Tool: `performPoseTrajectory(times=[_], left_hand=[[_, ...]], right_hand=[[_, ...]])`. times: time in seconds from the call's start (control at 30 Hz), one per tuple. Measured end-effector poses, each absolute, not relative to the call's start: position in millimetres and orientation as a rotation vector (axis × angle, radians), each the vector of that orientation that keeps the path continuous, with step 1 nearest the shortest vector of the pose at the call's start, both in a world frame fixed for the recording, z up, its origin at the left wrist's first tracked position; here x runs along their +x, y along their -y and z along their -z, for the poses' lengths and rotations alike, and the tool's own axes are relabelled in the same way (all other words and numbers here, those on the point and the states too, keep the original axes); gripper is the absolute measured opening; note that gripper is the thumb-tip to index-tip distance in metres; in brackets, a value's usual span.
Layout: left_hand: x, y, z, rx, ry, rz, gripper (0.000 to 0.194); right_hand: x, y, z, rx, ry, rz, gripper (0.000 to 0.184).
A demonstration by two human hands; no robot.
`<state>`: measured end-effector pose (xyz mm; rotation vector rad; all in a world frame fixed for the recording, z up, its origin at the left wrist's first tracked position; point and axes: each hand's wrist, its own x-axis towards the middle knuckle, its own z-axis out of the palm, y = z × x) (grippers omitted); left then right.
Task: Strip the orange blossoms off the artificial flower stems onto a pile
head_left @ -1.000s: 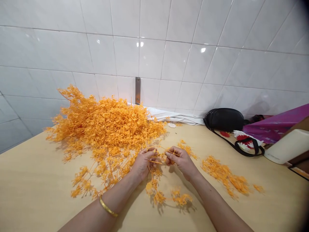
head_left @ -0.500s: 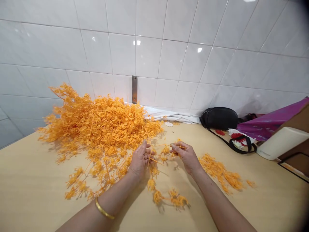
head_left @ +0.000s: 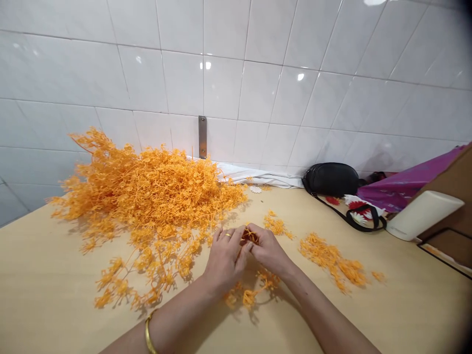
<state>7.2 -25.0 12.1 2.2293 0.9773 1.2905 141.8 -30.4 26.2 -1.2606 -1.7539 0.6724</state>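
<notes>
My left hand (head_left: 227, 255) and my right hand (head_left: 268, 248) meet at the middle of the table, fingers curled together around an orange plastic flower sprig (head_left: 250, 236). Part of the sprig shows between the fingertips; the rest of the grip is hidden. Below the hands, orange blossoms on a stem (head_left: 254, 290) trail over the tabletop. A large heap of orange sprigs (head_left: 158, 191) lies to the left, with looser branches (head_left: 147, 265) spread in front of it. Beyond my right hand rests a small orange cluster (head_left: 276, 224).
A strip of loose orange pieces (head_left: 334, 260) lies on the table (head_left: 372, 314) at the right. Farther back are a black bag (head_left: 332, 179) with its strap, red and white flowers (head_left: 359, 209), a cream bottle (head_left: 424, 216) and a purple bag (head_left: 405, 182). The tiled wall (head_left: 258, 93) closes the back.
My hands, apart before with a stem stretched between them, have come together. A small orange cluster now lies beyond my right hand. The blossoms hanging below have shifted nearer the hands.
</notes>
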Motion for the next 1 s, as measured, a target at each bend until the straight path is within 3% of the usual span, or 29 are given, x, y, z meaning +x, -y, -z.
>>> performPoseTrajectory(times=[0.1,0.27,0.5,0.63,0.73,0.83,1.0], left_hand=[[6,17,-4,2.158,-1.05,-1.228,0.016],[4,10,-2,2.058,-1.103,-1.182,0.023],[4,10,-4,2.015,-1.04,-1.163,0.021],[3,12,-6,2.044,-0.97,-1.148,0.028],[0,14,-5,2.046,-0.992,-1.177,0.029],[0,15,-2,1.996,-1.018,-1.209,0.024],[1,14,1,1.971,-1.019,-1.205,0.022]], right_hand=[[144,30,-25,-1.304,1.638,-0.823,0.009],[154,26,-25,-1.174,1.454,-1.197,0.02],[152,25,-26,-1.123,1.415,-1.1,0.022],[161,15,-20,-1.228,1.342,-0.757,0.026],[182,6,-17,-1.333,0.941,-0.529,0.028],[193,5,-19,-1.343,0.799,-0.603,0.024],[171,15,-26,-1.236,1.146,-0.883,0.03]])
